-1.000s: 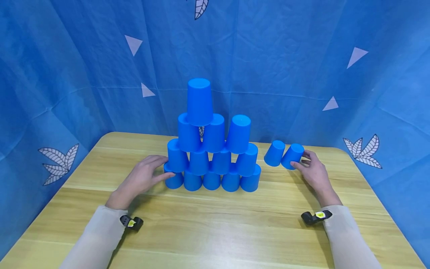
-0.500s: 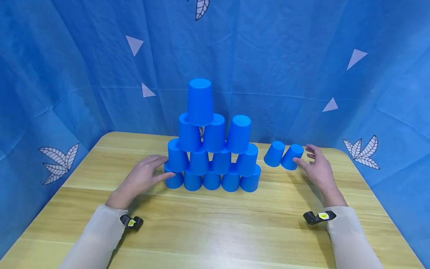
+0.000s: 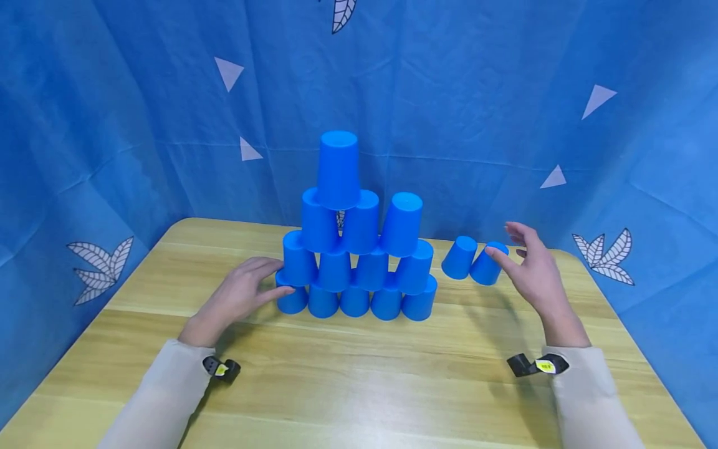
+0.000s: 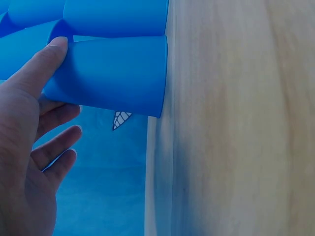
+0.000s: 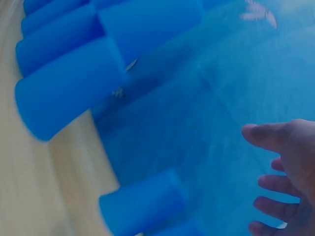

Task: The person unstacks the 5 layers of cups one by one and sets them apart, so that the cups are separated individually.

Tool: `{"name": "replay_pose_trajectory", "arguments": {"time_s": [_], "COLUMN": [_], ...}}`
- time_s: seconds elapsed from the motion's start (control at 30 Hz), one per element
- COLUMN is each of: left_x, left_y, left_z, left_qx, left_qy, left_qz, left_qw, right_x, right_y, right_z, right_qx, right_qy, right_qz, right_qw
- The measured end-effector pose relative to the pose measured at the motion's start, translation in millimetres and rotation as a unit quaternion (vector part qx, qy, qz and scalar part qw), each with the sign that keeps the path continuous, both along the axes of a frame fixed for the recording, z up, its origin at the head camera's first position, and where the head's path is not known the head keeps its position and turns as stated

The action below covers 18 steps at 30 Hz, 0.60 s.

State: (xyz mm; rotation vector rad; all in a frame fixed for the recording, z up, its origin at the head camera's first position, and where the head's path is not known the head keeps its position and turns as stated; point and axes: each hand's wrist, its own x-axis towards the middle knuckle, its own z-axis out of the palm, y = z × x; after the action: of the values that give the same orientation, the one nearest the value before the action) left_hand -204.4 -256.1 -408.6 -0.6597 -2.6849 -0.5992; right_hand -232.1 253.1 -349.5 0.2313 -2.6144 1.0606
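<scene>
Upside-down blue cups form a stepped stack: several in the bottom row, several above, then three, with a single top cup. At its left end, my left hand holds the bottom-left cup between the thumb in front and fingers behind; the index finger is partly hidden. On the right, my right hand is raised with fingers spread and nothing in them. Its thumb overlaps the nearer of two loose cups in the head view; the right wrist view shows the fingers apart from any cup.
The other loose cup stands upside down between the stack and the right hand. The wooden table meets a blue patterned curtain along its back and sides. Each wrist carries a small black camera.
My right hand has let go of the loose right cup, spread its fingers and risen slightly to the right. The left hand and the stack stay in place while the head view shifts a little.
</scene>
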Motion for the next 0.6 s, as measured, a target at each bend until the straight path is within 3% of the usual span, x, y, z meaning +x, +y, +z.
{"name": "replay_pose_trajectory", "arguments": {"time_s": [0.33, 0.6], "left_x": [2.3, 0.9], "left_y": [0.4, 0.7], "left_z": [2.5, 1.0], "left_qx": [0.002, -0.003], "left_qy": [-0.015, -0.007], "left_qz": [0.002, 0.000], "left_qw": [0.9999, 1.0000], "right_x": [19.8, 27.5], "right_y": [-42, -86], "right_z": [68.3, 111.5], "right_qx": [0.054, 0.122], "right_qy": [0.052, 0.110], "right_qz": [0.068, 0.146], "right_qw": [0.9949, 0.9756]}}
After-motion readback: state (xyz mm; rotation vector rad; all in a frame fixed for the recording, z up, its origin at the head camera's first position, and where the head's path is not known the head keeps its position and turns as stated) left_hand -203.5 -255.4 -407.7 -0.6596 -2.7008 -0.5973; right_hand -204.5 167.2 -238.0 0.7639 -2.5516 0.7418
